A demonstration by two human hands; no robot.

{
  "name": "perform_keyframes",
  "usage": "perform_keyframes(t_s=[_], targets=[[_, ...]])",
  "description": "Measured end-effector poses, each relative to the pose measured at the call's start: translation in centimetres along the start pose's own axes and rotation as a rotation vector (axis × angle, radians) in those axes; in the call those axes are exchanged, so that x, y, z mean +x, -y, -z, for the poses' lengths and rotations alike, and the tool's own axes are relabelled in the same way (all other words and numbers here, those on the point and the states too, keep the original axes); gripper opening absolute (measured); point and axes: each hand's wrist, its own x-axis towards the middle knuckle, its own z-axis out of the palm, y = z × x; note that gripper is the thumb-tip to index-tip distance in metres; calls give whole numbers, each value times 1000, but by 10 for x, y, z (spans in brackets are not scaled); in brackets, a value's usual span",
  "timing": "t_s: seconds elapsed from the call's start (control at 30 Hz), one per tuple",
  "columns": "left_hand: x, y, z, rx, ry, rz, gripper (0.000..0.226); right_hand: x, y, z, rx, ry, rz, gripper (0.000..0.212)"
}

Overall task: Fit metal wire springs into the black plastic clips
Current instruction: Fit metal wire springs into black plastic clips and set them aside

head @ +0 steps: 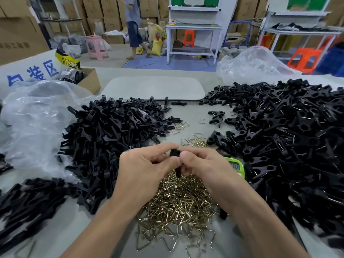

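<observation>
Fingertips (164, 148) of both hands are pinching 1 black plastic clip (175, 154) between them, the left hand (147, 164) and the right hand (202, 164) curling onto it from opposite sides. The clip is hanging roughly upright, its lower end poking out below the thumbs, and both hands are sitting equally near it. Whether a spring is already going in, the fingers are hiding. Directly beneath is lying the heap of wire springs (176, 202): thin, brassy, glinting triangles, tangling together. Matte, hard, unsprung clips (111, 136) are piling up on the left, and clips showing wire (279, 136) on the right. Seating the wire is probably calling for a firm squeeze along that upright axis.
</observation>
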Motion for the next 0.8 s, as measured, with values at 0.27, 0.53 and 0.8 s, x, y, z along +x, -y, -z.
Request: perform_keyframes(t_s=[0.27,0.53,0.8], targets=[[5,3,-2,-92,-27,29,25,1,0,2,396,-68,-50,41],[10,2,7,157,157,-94,51,5,1,9,330,-81,-66,49],[17,9,18,185,-269,0,33,21,-11,2,-1012,-386,28,29]])
